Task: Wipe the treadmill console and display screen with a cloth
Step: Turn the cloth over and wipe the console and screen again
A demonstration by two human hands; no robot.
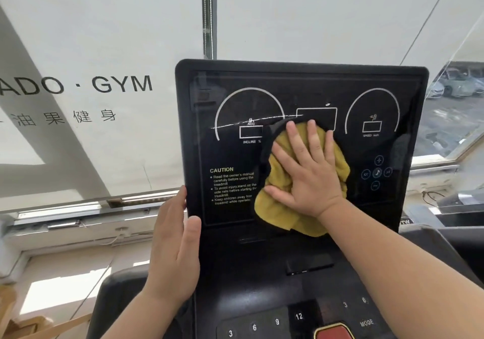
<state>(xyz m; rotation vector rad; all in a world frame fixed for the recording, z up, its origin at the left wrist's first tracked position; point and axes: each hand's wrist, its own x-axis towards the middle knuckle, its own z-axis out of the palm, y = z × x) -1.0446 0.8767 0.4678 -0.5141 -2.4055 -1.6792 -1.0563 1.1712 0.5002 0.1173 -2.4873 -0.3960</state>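
Pressing a yellow cloth [288,215] flat against the middle of a treadmill's display screen [301,87], a person worked at wiping the black panel beside a gym window. The right hand [306,173] lay open on the cloth with its fingers spread wide and pointing up. The cloth was bunched beneath the palm and spilled out below the wrist. A dark fold [267,150] at the cloth's upper left may have been its reverse side or only shadow; the view did not settle it.

The left hand [172,247] gripped the screen's left edge, thumb on the front face and fingers wrapped behind, steadying the panel. A white streak [235,124] ran across the screen just above the cloth, over the incline dial, not yet wiped. Below, the console [262,273] with its number keys [277,321] and red button [332,332] looked untouched by the cloth.

The likely risks were plain. A crumpled cloth could skip over the streak or smear it sideways. A firm push to the right could press the touch icons [377,172] near the cloth and trigger a setting. Without the left hand's hold, the pressure might tilt the panel back.

A white blind [104,37] with gym lettering hung behind the screen.
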